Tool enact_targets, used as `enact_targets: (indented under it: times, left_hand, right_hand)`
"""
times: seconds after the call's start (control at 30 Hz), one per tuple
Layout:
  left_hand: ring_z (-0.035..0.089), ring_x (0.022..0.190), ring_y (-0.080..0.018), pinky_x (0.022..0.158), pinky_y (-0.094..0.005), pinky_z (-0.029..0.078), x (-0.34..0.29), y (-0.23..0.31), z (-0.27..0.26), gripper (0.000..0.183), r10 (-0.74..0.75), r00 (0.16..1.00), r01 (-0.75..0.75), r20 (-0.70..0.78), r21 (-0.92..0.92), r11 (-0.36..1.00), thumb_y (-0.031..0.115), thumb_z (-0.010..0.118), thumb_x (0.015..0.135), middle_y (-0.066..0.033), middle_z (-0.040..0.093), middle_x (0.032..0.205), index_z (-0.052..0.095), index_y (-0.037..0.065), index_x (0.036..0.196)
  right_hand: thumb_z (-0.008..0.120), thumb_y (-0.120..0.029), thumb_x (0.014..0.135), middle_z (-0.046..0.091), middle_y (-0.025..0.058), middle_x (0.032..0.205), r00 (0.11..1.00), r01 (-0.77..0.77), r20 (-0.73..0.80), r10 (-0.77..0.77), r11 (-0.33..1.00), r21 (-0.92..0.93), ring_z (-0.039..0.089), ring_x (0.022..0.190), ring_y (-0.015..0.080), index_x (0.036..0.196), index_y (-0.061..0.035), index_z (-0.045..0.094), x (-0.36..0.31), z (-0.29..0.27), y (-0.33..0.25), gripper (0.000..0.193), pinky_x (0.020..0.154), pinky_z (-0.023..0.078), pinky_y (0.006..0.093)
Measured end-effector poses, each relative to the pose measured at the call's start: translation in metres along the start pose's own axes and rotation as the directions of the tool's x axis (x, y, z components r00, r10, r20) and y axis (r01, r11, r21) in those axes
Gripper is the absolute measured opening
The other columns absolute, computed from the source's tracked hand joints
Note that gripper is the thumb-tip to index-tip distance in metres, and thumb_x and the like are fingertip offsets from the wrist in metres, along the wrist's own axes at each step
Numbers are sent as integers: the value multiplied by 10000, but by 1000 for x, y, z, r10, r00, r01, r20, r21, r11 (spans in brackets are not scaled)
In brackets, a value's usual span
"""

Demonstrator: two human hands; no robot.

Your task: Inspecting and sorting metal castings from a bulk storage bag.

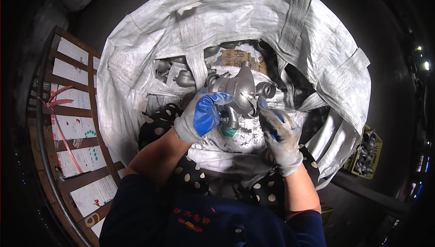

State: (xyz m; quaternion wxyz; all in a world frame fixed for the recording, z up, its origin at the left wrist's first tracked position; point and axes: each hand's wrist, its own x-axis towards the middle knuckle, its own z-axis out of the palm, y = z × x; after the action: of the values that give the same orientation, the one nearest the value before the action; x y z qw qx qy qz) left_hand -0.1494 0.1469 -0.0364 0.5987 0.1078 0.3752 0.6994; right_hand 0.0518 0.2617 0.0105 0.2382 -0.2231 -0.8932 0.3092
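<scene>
Navy work shirt filled the lower edge, nearest the camera, with polka-dot cloth over the lap beyond it. Far left stood a slatted rack faced with white panels, a pink strip knotted to its rail. Next came a white woven bulk bag, its mouth wide and loose gray fittings lying inside.

The left hand, in a blue-palmed glove, was closed around the left side of a gray bulbous plastic fitting, beside its ribbed lower spout. That fitting sat between both hands, above the bag's contents, its narrow neck pointing away from the wearer. Behind it lay brown cardboard; beneath it, a white printed sheet. The right hand, gloved too, had its fingertips at the fitting's right side, by a port; whether they pinched the rim, held something small or merely touched, I could not tell.

Good handling here, I judged, meant letting the left hand carry the weight by the solid body instead of the spout, turning the worked port toward the light, and keeping the right fingertips' pressure short and directed away from the left thumb.

Far right, a yellow crate held more gray pieces.
</scene>
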Motion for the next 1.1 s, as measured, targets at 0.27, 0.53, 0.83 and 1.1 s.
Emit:
enact_targets:
  times: [0.27, 0.53, 0.83, 1.1]
  left_hand:
    - [625, 807, -134, 676, -259, 522, -5, 9, 8, 292, 73, 996, -71, -50, 41, 997, 106, 586, 823, -46, 631, 927, 580, 23, 1104]
    - [637, 793, -157, 662, -267, 530, -6, 27, -7, 269, 402, 763, -646, 507, 632, 428, 54, 555, 838, -95, 637, 966, 565, -31, 1094]
    - [644, 866, -195, 941, -361, 411, -23, 33, 9, 158, 192, 948, -317, 253, 727, 608, 95, 606, 801, -73, 682, 800, 679, -12, 892]
    - [646, 882, -230, 829, -362, 484, -19, 31, -1, 222, 237, 909, -416, 343, 703, 576, 136, 636, 807, -119, 671, 913, 661, -44, 933]
  right_hand:
    - [664, -38, 717, 620, 110, 959, 999, 42, 23, -39, 993, -113, 622, 818, 283, 1109, -178, 637, -7, 0, 1, 417, 662, 492, 362]
    - [538, 35, 766, 670, 140, 997, 917, -381, 326, 230, 748, 543, 641, 874, 154, 1106, 33, 614, -11, -9, 14, 348, 776, 491, 270]
    - [662, -264, 853, 627, 40, 824, 872, -485, 430, 232, 527, 698, 496, 579, 38, 1164, 51, 561, -11, -7, 22, 454, 508, 392, 175]
    - [616, -176, 870, 626, 37, 780, 759, -651, 544, 357, 403, 644, 476, 537, 35, 1181, 30, 561, 5, -18, 2, 377, 475, 368, 173]
